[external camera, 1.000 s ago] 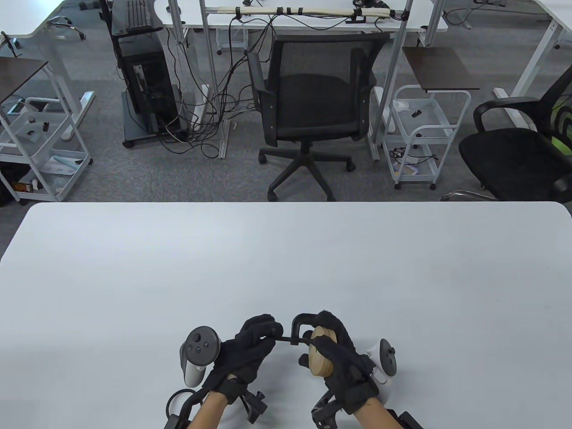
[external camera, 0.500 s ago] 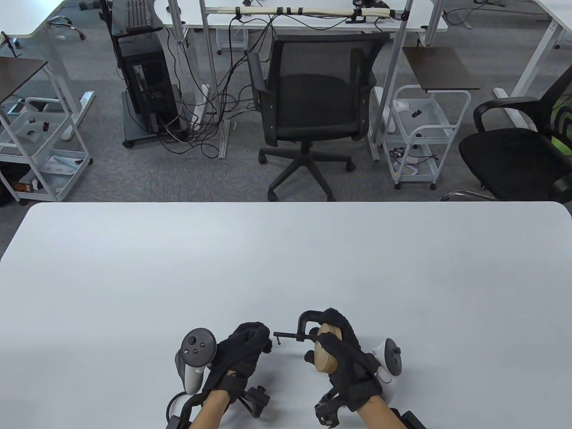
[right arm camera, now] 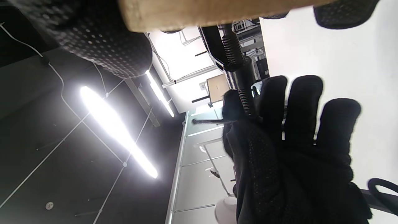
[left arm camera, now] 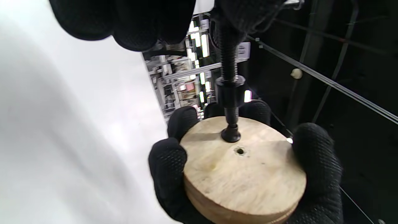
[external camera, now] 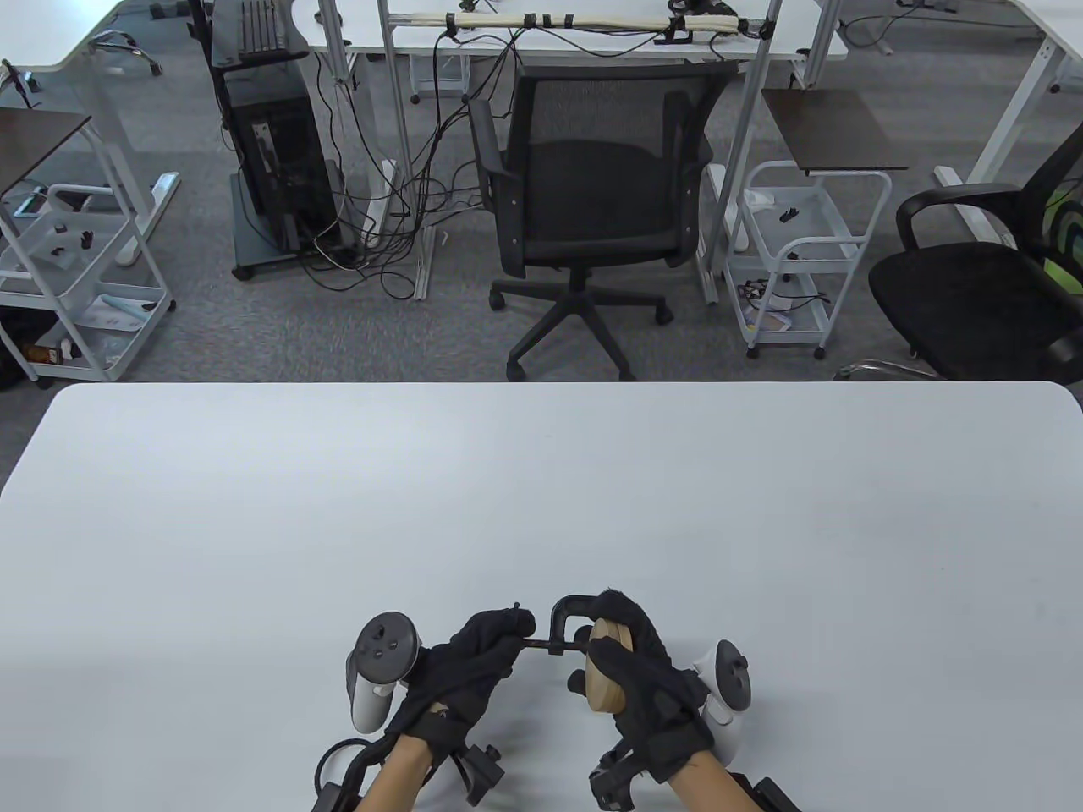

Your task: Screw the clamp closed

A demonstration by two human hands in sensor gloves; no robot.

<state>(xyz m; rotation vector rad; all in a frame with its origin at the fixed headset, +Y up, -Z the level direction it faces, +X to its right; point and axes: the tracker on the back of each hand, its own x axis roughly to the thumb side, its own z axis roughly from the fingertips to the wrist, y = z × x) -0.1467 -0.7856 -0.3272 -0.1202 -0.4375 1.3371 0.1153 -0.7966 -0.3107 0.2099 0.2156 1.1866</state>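
Note:
A black C-clamp (external camera: 567,613) sits around a round wooden disc (external camera: 607,672) near the table's front edge. My right hand (external camera: 647,677) grips the disc and the clamp frame. My left hand (external camera: 478,655) holds the handle end of the clamp's screw (external camera: 546,647). In the left wrist view the threaded screw (left arm camera: 228,68) runs down from my fingers (left arm camera: 136,21) and its pad (left arm camera: 230,134) touches the disc face (left arm camera: 242,174). In the right wrist view the screw (right arm camera: 236,56) runs from the disc's edge (right arm camera: 199,12) to my left hand (right arm camera: 292,149).
The white table (external camera: 541,507) stretches away behind my hands. Beyond its far edge stand a black office chair (external camera: 588,203), white carts (external camera: 795,254) and desks.
Half a second ago my left hand was off the screw handle, left of it. It has moved back right and taken hold of the handle. The clamp and disc shifted slightly left.

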